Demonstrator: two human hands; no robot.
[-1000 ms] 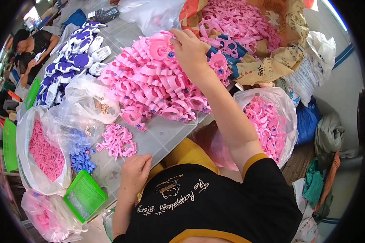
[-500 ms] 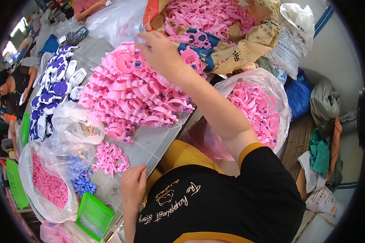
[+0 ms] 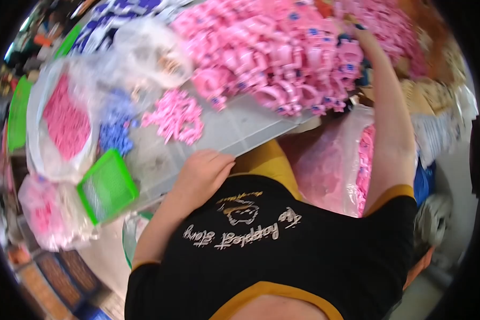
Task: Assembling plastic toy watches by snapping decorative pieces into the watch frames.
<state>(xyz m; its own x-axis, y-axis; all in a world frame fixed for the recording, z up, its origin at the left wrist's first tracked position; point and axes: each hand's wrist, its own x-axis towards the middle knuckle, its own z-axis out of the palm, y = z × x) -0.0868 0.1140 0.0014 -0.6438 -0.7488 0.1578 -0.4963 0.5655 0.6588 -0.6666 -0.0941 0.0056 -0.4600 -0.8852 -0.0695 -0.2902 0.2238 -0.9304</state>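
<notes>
Pink pretty much everywhere here: the big heap of plastic pieces (image 3: 272,58) is bubblegum pink with little blue spots, and the small loose pile (image 3: 176,114) next to it is the same pink. The clear bag (image 3: 64,120) has darker pink bits inside, with blue bits (image 3: 114,130) beside it. The basket (image 3: 108,186) is bright green mesh. The counter (image 3: 234,130) is pale grey. The shirt (image 3: 304,256) is black with mustard-yellow trim and light lettering.
</notes>
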